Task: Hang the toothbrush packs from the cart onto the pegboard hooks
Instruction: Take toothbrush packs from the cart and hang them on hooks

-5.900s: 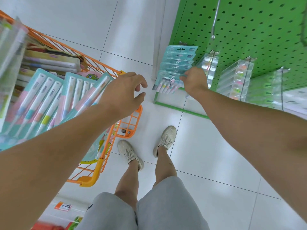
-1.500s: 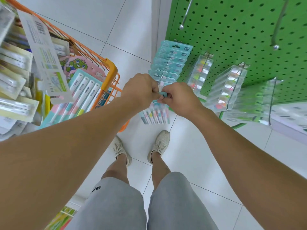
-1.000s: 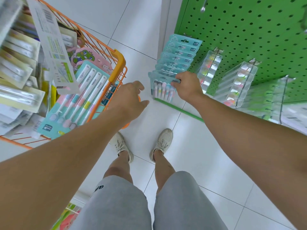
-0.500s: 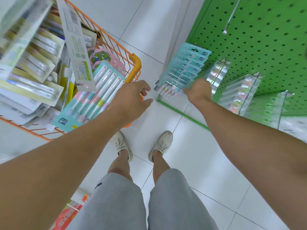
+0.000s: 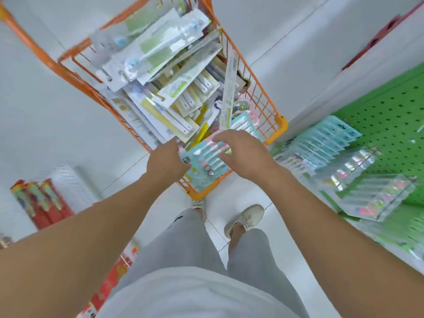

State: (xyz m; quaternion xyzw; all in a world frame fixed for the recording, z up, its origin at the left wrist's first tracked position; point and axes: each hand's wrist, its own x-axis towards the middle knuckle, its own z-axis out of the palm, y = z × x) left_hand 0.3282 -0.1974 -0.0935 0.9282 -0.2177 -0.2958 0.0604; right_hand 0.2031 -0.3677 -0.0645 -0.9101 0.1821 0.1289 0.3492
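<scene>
A teal toothbrush pack lies at the near end of the orange cart, on top of a pile of other packs. My left hand grips its left edge, thumb over the corner. My right hand hovers on the pack's right side with fingers spread, fingertips at its far edge and thumb on its face. Teal packs hang in a row on a low hook of the green pegboard at the right.
Clear toothbrush packs hang on neighbouring hooks to the right of the teal row. Red boxed goods stand on a shelf at lower left. My shoes are on the white tiled floor just behind the cart.
My right hand has left the hung teal packs and swung left over the cart. My left hand has dropped onto a teal pack in the cart. The view has turned towards the cart.
</scene>
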